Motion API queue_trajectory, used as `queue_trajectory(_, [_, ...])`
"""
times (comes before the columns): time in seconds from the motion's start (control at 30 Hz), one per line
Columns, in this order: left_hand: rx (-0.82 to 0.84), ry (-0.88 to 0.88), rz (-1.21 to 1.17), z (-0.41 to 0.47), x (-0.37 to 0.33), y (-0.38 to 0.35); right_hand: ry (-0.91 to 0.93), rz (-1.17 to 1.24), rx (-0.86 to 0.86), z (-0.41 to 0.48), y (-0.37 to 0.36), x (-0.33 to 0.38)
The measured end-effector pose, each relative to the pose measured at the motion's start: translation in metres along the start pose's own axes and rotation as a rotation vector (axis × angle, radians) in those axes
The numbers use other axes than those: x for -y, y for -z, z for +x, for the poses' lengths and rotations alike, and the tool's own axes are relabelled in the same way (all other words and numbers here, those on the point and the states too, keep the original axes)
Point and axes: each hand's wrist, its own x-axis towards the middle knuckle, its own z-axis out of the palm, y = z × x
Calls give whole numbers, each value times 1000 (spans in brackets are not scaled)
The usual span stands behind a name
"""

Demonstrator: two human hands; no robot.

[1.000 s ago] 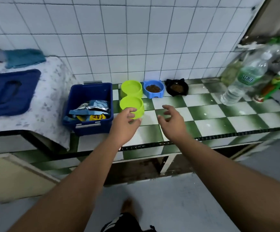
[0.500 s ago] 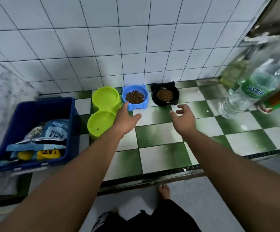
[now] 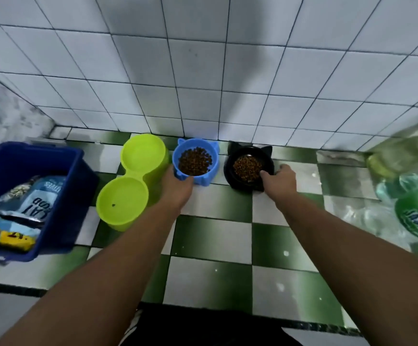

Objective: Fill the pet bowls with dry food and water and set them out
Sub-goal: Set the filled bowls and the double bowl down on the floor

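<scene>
well, the white tiled wall rises behind a green-and-white checkered surface. at the left stands a blue bin with a cat food bag lying in it. at the far right is a blurred clear bottle with a green label. just beside the bin sits a lime green double bowl, one speck in its near cup. next along the wall come a blue bowl and a black bowl, both with cat ears and brown kibble inside. the left hand grips the blue bowl's near-left rim; the right hand grasps the black bowl's near-right rim, thumb over the edge.
</scene>
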Motion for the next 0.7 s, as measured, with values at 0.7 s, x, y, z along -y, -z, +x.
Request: queue_trajectory(0.7, [-139, 108, -136, 34, -16, -32, 12, 174, 161, 12, 20, 8])
